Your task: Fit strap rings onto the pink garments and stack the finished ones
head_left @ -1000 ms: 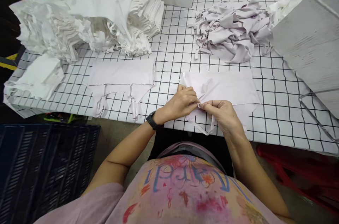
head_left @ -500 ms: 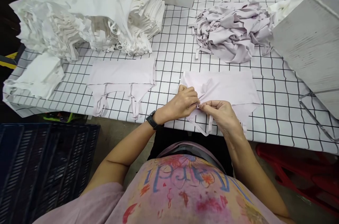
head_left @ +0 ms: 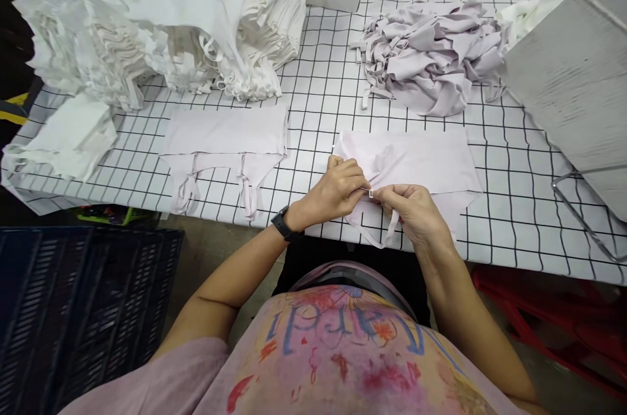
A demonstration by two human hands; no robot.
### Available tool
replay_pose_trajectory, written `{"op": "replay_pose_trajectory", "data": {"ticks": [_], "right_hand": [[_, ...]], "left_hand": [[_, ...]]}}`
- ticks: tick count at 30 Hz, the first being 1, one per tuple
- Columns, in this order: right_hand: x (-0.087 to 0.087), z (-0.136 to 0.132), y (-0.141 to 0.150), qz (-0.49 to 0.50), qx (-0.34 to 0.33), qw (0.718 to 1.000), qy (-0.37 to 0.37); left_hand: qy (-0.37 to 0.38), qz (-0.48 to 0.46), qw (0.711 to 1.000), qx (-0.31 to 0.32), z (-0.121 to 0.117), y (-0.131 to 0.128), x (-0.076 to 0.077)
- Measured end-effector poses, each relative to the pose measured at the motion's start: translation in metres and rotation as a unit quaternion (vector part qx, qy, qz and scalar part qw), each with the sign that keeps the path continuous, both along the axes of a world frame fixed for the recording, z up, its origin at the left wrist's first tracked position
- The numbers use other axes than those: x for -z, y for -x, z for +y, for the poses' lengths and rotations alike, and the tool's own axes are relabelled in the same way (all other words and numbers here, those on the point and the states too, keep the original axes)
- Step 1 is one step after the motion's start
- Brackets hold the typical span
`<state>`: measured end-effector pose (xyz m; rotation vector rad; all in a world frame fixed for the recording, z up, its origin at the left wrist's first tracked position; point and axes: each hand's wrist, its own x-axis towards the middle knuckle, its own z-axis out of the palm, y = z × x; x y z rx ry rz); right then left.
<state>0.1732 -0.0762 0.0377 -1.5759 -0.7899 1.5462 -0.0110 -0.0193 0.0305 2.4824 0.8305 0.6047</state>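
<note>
A pale pink strappy top (head_left: 426, 157) lies spread on the table in front of me, its fabric bunched near my fingers. My left hand (head_left: 343, 187) is closed over its left part, thumb and forefinger pinching a thin strap end. Close beside it, my right hand (head_left: 414, 209) pinches the strap on the other side of a small white strap slider (head_left: 371, 193). The slider shows in the narrow gap between my fingertips. Below, a loop of strap (head_left: 377, 242) hangs toward the table edge. Another pale pink top (head_left: 228, 131) lies flat to the left, straps toward me.
White garments (head_left: 196, 16) are heaped at the back left, with a smaller white stack (head_left: 73, 137) before them. A crumpled mauve pile (head_left: 431, 55) sits at the back right. A grey board (head_left: 573, 82) leans at right. Dark crates (head_left: 88, 310) and a red stool (head_left: 553, 330) stand below.
My right hand has shifted slightly right, away from my left fingertips. More of the white slider shows between them. Both hands keep their pinch.
</note>
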Motion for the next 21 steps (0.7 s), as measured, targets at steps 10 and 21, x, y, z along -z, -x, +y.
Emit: {"op": "replay_pose_trajectory", "data": {"ticks": [10, 21], "right_hand": [[-0.001, -0.002, 0.014, 0.010, 0.105, 0.994, -0.005], [0.000, -0.011, 0.038, 0.041, 0.232, 0.971, -0.031]], "left_hand": [[-0.074, -0.065, 0.994, -0.044, -0.008, 0.002, 0.006], [-0.072, -0.060, 0.992, -0.090, -0.026, -0.004, 0.005]]}}
